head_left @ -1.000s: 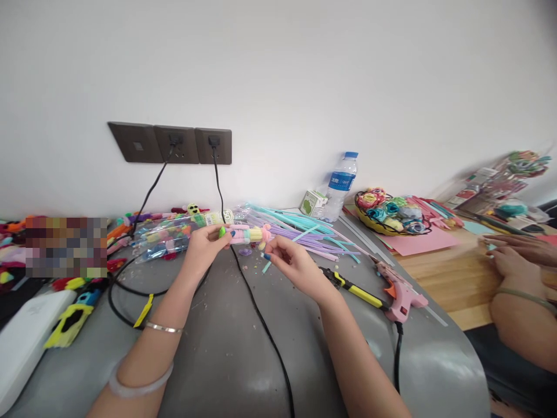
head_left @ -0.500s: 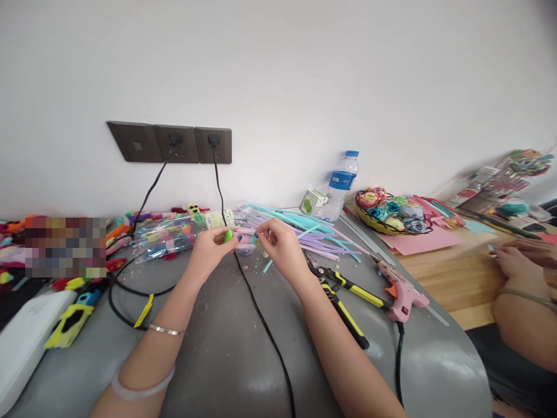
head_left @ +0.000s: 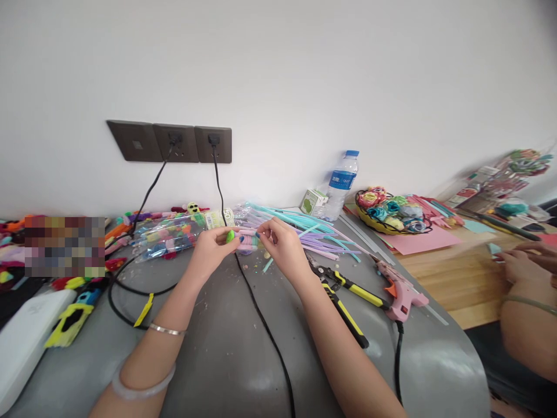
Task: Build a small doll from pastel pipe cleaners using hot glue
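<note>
Small pastel chenille piece [head_left: 246, 237], pink w/ a green tip at its left end, is being held just above the grey table [head_left: 226, 348], centre of view, in front of the spread of stems. Left hand [head_left: 212, 251] is pinching the green end between thumb and fingers; right hand [head_left: 282, 247] is pinching the other end. So both hands are closed on the same piece, close together, nearly touching. In my judgement the two-ended grip is keeping the piece taut and level for fine fingertip work, and lifting it off the table is keeping it clear of scraps.

Loose pile of lilac and teal chenille stems [head_left: 304, 229] is lying just behind the hands, within easy reach. Yellow-handled cutters [head_left: 343, 299] are lying jaws toward the right hand, near its wrist. Pink glue gun [head_left: 398, 290] is resting further right, its cable running off the near edge. Black cable [head_left: 256, 313] from the wall sockets [head_left: 191, 144] is passing under the hands. Clear packets of coloured bits [head_left: 167, 235] are sitting to the left.

Hard to make out: exact form of the piece, since fingers are covering most of it; can't tell if anything small is gripped in the right fingertips. A patch at left is pixelated. A second person's hands [head_left: 520, 261] are being cut off at the right edge; what they're touching isn't clear. Water bottle [head_left: 342, 186] and basket of rolled flowers [head_left: 391, 212] are standing against the wall, well apart.
</note>
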The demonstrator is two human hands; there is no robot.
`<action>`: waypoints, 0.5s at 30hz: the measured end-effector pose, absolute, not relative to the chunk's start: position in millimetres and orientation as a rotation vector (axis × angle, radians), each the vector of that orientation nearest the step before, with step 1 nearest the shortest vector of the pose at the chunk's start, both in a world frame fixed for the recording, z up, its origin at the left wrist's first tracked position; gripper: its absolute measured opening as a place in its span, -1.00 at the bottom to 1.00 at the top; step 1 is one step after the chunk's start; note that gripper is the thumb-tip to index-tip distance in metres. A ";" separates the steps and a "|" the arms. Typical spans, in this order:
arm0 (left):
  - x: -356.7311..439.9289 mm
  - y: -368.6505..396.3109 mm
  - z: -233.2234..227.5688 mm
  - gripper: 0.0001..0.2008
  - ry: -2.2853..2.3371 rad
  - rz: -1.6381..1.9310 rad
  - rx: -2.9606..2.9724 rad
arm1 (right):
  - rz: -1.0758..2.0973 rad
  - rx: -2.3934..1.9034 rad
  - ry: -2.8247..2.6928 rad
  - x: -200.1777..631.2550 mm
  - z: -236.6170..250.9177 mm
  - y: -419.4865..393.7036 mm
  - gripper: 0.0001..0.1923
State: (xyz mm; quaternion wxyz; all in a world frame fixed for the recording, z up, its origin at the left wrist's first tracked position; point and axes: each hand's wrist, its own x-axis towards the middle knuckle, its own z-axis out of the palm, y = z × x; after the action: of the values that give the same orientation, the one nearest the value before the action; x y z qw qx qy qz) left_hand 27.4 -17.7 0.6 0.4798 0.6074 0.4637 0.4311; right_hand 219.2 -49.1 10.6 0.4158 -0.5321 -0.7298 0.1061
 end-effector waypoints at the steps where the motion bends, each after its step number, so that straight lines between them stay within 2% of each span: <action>1: 27.1 -17.4 -0.1 -0.61 1.132 1.050 1.493 | 0.263 -1.332 -1.842 219.7 10.6 -49.2 -0.88; 15: 27.8 -18.9 2.1 -0.61 1.132 1.046 1.498 | 0.325 -1.269 -1.760 220.7 11.7 -51.2 -0.90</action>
State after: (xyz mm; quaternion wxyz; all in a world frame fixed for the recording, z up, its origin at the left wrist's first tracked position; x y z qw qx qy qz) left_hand 27.8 -18.9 2.1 0.4760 0.6128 0.4632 0.4282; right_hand 220.7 -51.2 11.7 0.4563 -0.5145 -0.7139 0.1320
